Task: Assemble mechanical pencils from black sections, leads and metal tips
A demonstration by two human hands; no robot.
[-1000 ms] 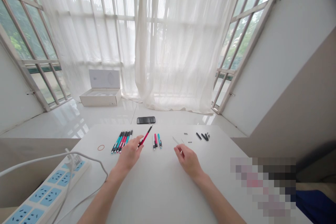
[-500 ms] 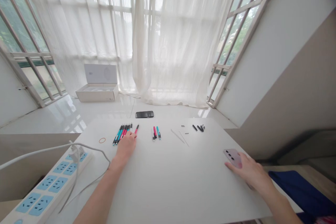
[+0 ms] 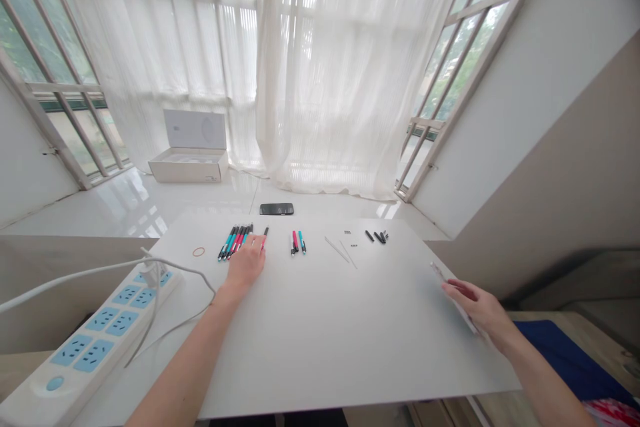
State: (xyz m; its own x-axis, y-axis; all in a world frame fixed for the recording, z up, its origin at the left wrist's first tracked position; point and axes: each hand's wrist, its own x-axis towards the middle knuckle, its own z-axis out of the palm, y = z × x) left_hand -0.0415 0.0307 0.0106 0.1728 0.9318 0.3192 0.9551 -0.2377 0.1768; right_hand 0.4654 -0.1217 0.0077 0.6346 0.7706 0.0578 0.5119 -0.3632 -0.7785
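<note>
My left hand rests on the table with its fingers closed around a pink-and-black pen, whose dark end sticks out past the fingertips. Just left of it lies a row of black, blue and pink pens, partly covered by the hand. My right hand grips a pale smartphone near the table's right edge; the phone is tilted, so mostly its thin side shows. Between the hands are pen barrels in pink and blue, thin rods, small springs or clips and black pen parts.
A white power strip with a cable takes up the left side. A rubber band lies close by. Behind the table are a black phone-like object and an open white box on the sill.
My right hand has turned the smartphone from showing its camera side to nearly edge-on. My left hand stays at the pens. The whole view has shifted slightly.
</note>
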